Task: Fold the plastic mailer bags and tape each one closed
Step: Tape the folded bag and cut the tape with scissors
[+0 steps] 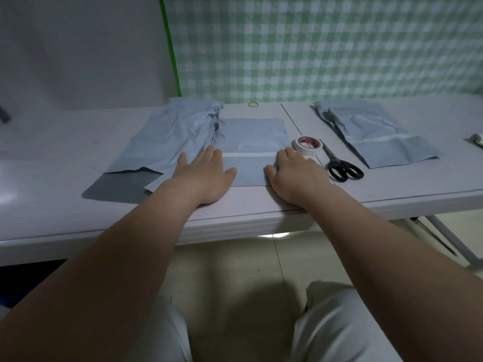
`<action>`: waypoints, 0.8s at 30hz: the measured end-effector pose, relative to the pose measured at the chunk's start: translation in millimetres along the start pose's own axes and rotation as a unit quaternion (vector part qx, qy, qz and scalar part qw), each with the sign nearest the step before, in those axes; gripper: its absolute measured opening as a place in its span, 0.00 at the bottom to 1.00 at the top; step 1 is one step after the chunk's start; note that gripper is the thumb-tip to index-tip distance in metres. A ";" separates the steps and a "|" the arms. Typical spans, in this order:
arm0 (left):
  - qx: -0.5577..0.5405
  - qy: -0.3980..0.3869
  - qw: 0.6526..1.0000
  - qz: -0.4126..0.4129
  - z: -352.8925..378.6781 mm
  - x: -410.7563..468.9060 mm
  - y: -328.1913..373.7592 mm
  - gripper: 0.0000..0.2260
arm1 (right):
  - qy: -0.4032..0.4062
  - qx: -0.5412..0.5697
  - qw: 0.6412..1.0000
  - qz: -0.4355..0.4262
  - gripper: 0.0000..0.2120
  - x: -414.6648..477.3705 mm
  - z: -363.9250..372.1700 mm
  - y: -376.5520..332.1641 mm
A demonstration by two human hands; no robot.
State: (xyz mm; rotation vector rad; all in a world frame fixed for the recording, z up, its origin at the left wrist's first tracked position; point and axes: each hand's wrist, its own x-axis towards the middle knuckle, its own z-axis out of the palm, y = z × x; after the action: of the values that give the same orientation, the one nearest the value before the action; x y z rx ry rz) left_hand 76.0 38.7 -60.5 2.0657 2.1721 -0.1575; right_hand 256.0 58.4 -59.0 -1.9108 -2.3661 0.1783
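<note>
Grey-blue plastic mailer bag lies flat at the centre of the pale surface, near its front edge, with a white strip running across it. Left hand is palm-down on the bag's left edge, right hand palm-down on its right edge. Fingers of both are straight and slightly spread, pressing flat and gripping nothing. Heels of both hands rest on bare surface in front of the bag.

Around it:
- Crumpled pile of bags just to the left, overlapping the centre bag's left edge by the left hand's fingers.
- Dark grey sheet pokes out at that pile's front corner (inner face of a bag or a separate piece, cannot tell).
- Tape roll, white with a red-printed core, lies flat just beyond the right hand's fingertips, touching or nearly so.
- Black-handled scissors lie closed to the right of the roll, handles toward the person.
- Second stack of bags further right, well apart, wrinkled at the back.
- Yellow rubber band at the rear edge, behind the centre bag.
- Pale object cut off at far right, unidentifiable.
- Green-and-white checked cloth hangs behind, with plain wall to its left.
</note>
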 end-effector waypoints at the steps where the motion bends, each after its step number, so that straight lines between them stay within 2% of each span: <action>1: 0.020 0.009 1.000 -0.015 -1.9 -3.1 -0.2 0.28 | 0.008 -0.013 1.000 0.000 0.23 -1.3 -0.6 -0.1; 3: 0.063 0.050 0.996 -0.023 -5.1 -13.4 4.8 0.27 | 0.045 -0.040 0.998 -0.013 0.21 -5.2 -0.2 -3.5; 5: 0.055 0.077 0.995 0.026 -5.5 -27.7 19.9 0.25 | 0.060 -0.037 0.995 -0.067 0.21 -10.4 0.9 -13.1; 8: -0.011 0.035 0.993 0.109 2.1 -47.4 40.1 0.25 | 0.006 -0.009 0.993 -0.117 0.23 -19.7 6.0 -23.9; 10: -0.032 0.015 0.993 0.117 7.9 -51.6 38.2 0.25 | -0.003 -0.005 0.992 -0.122 0.23 -22.7 10.9 -18.0; 14: -0.025 -0.023 0.996 0.086 8.5 -51.6 26.0 0.27 | -0.033 -0.021 0.993 -0.114 0.27 -26.9 11.7 -2.1; 18: -0.013 -0.017 0.998 0.067 9.7 -54.8 17.7 0.29 | -0.034 -0.031 0.995 -0.094 0.27 -32.0 7.8 10.9; 22: 0.015 -0.041 0.999 0.020 5.5 -58.9 11.4 0.30 | -0.056 -0.055 0.996 -0.043 0.30 -35.0 3.0 17.0; 24: 0.055 -0.020 0.998 -0.025 -1.9 -59.6 13.8 0.28 | -0.060 -0.059 0.996 0.002 0.31 -32.4 -2.3 12.6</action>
State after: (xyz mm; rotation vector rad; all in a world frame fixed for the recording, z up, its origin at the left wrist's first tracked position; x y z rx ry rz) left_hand 92.5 -18.9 -48.0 2.0463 2.2394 -0.3297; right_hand 275.4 29.5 -58.7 -2.0108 -2.5029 0.1607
